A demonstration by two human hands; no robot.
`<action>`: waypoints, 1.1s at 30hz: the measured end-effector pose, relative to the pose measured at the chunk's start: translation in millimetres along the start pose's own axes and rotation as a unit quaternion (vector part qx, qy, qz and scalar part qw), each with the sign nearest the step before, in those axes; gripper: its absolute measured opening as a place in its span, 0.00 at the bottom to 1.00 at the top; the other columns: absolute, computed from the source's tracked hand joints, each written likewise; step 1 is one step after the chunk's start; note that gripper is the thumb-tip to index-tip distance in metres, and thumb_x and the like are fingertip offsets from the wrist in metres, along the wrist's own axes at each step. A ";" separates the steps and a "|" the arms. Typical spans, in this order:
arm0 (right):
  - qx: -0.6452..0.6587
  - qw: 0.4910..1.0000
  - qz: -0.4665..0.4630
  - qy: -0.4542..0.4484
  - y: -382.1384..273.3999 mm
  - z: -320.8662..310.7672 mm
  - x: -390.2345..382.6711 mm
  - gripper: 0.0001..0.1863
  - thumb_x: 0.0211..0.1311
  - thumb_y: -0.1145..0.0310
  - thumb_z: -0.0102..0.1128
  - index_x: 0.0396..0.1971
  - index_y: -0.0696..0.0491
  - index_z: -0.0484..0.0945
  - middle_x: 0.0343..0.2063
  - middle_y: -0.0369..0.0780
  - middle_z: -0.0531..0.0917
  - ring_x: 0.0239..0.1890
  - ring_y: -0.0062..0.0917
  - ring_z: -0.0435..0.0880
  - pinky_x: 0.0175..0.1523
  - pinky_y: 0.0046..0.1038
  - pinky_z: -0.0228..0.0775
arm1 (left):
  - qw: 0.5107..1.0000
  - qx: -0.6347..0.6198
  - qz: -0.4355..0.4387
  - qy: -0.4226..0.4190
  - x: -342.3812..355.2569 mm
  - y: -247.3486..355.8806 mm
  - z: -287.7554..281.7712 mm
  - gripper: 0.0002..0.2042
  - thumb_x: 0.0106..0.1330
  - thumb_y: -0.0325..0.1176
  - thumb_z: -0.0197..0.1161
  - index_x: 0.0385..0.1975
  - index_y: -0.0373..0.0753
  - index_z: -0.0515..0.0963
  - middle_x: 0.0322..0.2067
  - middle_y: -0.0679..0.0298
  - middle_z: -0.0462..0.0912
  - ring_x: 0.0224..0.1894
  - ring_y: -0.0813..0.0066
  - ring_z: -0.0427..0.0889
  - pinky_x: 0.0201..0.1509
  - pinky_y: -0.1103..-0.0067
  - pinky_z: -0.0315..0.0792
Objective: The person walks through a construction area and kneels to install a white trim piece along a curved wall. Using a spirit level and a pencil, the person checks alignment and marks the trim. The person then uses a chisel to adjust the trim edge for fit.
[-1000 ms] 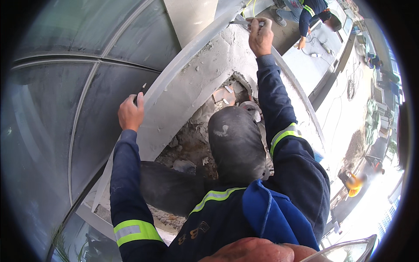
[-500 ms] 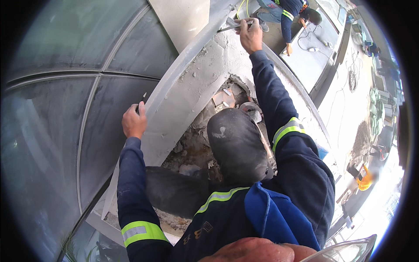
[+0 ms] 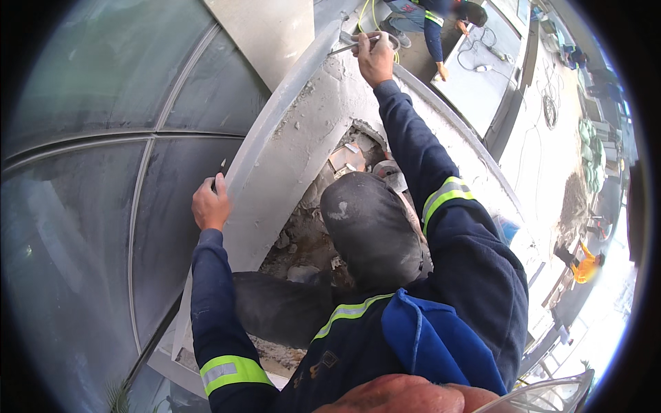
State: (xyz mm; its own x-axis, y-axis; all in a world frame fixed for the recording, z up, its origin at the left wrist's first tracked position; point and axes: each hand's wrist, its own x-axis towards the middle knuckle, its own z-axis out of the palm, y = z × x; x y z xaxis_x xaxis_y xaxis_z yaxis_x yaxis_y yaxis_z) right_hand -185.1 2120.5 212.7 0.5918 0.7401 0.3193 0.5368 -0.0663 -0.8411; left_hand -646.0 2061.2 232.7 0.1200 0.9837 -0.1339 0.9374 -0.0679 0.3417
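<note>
My left hand [image 3: 211, 204] is closed at the edge of a long pale grey strip [image 3: 237, 164]. From its fingers sticks a dark, slim, pointed thing like a marker or a knife [image 3: 222, 166]. Farther off, my right hand [image 3: 375, 60] is closed on a thin grey metal tool [image 3: 345, 48], held near the strip's far end. The tool's exact kind is unclear. Between my arms lies a pale, plaster-spattered slab [image 3: 297, 151]. Below it my knee [image 3: 368, 224] rests over a rough hollow of rubble [image 3: 289, 249].
Grey glass panels [image 3: 76, 206] stand along the left. A pale board [image 3: 268, 34] leans at the top. At the upper right a co-worker's hand [image 3: 441, 71] rests by a large flat panel [image 3: 482, 89] with a cable on it. A yellow hose [image 3: 361, 17] runs nearby.
The view has shifted slightly, so the scene sits a little to the left at the top. Both my hands keep their holds on the same things.
</note>
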 end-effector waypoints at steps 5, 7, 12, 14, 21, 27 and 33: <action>0.050 0.997 -0.047 0.029 -29.0 -9.2 -6.4 0.12 0.75 0.66 0.55 0.41 0.62 0.69 0.35 0.45 0.90 0.31 0.24 0.89 0.38 0.25 0.82 | 1.000 0.007 -0.009 0.001 -4.9 -5.2 -1.2 0.22 0.73 0.51 0.52 0.38 0.36 0.84 0.36 0.49 0.86 0.41 0.44 0.84 0.46 0.60 0.76; 0.030 0.998 -0.045 0.024 13.7 -6.1 -4.4 0.12 0.76 0.67 0.53 0.42 0.62 0.68 0.35 0.46 0.90 0.31 0.23 0.89 0.39 0.25 0.82 | 1.000 -0.006 0.004 -0.002 -1.2 4.3 4.4 0.22 0.74 0.50 0.52 0.37 0.36 0.84 0.36 0.49 0.86 0.41 0.45 0.84 0.46 0.60 0.76; 0.095 0.994 -0.032 0.034 -23.1 -16.9 -0.8 0.13 0.76 0.66 0.52 0.42 0.62 0.67 0.37 0.46 0.89 0.31 0.24 0.89 0.38 0.25 0.83 | 1.000 0.003 0.008 0.000 -2.2 -8.8 2.2 0.22 0.74 0.50 0.52 0.37 0.36 0.84 0.37 0.49 0.86 0.41 0.45 0.84 0.45 0.61 0.76; 0.046 0.999 0.005 -0.027 -7.4 -3.8 -2.0 0.12 0.76 0.66 0.52 0.42 0.62 0.67 0.38 0.46 0.89 0.31 0.24 0.89 0.39 0.25 0.83 | 1.000 0.001 0.012 -0.001 -2.4 -5.8 4.2 0.22 0.74 0.50 0.52 0.37 0.35 0.84 0.36 0.48 0.86 0.41 0.45 0.84 0.45 0.61 0.76; 0.090 0.996 -0.001 -0.019 0.2 -1.0 -11.1 0.13 0.77 0.67 0.51 0.42 0.63 0.67 0.41 0.48 0.88 0.34 0.25 0.90 0.39 0.25 0.84 | 1.000 -0.002 0.011 0.001 -0.1 -8.6 4.9 0.23 0.74 0.51 0.52 0.37 0.36 0.84 0.36 0.48 0.86 0.41 0.44 0.84 0.46 0.60 0.76; 0.187 0.982 0.005 0.002 -5.3 -1.1 -12.6 0.11 0.78 0.68 0.47 0.44 0.63 0.64 0.43 0.51 0.86 0.33 0.28 0.89 0.39 0.26 0.86 | 1.000 0.007 0.006 0.004 -3.4 -6.6 -0.1 0.23 0.74 0.51 0.52 0.37 0.36 0.84 0.36 0.49 0.86 0.40 0.45 0.84 0.45 0.60 0.76; 0.224 0.974 -0.037 0.023 -12.9 -12.6 -5.8 0.11 0.78 0.69 0.46 0.44 0.63 0.61 0.46 0.54 0.84 0.35 0.34 0.90 0.39 0.30 0.87 | 1.000 0.003 0.009 0.002 -3.6 -6.2 -1.6 0.23 0.74 0.51 0.51 0.36 0.36 0.84 0.35 0.49 0.86 0.39 0.45 0.84 0.44 0.60 0.76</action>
State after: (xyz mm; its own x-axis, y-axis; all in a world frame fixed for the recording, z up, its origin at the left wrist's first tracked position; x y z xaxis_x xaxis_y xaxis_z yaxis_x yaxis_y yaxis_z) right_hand -187.8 2108.6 227.2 0.5932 0.7007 0.3964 0.2681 0.2923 -0.9180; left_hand -652.8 2058.4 232.5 0.1356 0.9829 -0.1245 0.9371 -0.0865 0.3380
